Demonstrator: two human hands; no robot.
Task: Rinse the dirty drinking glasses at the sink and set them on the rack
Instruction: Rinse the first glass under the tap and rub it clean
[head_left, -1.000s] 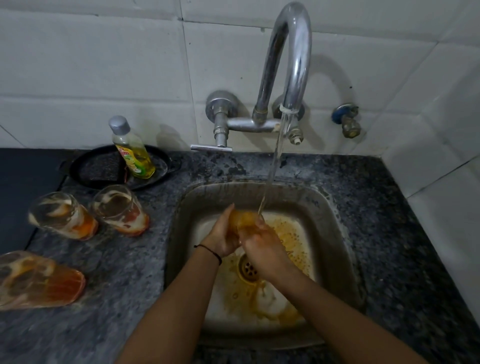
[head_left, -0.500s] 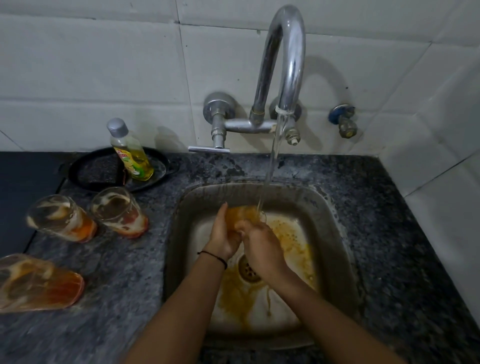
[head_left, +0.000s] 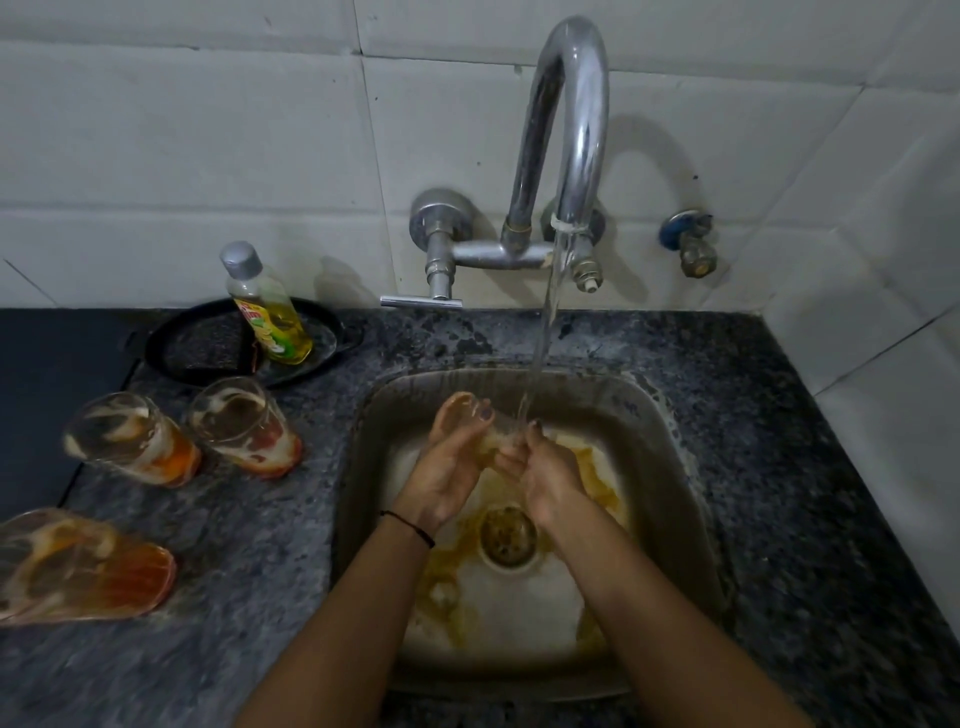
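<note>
Looking at a dark speckled tabletop (head_left: 779, 493) across the lower frame, with a steel sink (head_left: 670, 441) sunk into it at centre and yellow-brown gunk smeared over the basin floor. Above that, a tall curved chrome faucet (head_left: 576, 130) on the white tile wall, pouring a thin water stream (head_left: 543, 343) straight down. Right under it, mid-frame: left hand (head_left: 447, 467) with its grip wrapped round a drinking glass (head_left: 501, 423) held roughly sideways, right hand (head_left: 553, 473) with its grip curled round the other end. Over at the left, three dirty ones on the tabletop with orange-red residue: a corner glass (head_left: 78, 566) at the lower left edge, then a far-left glass (head_left: 130, 441) and a near-sink glass (head_left: 244, 426) side by side higher up. Behind those, a black pan (head_left: 208, 343) with a yellow soap bottle (head_left: 267, 306) standing in it. Smallest bits: round drain (head_left: 508, 535) below the hands, thin black wristband (head_left: 408, 525) on the left wrist.
</note>
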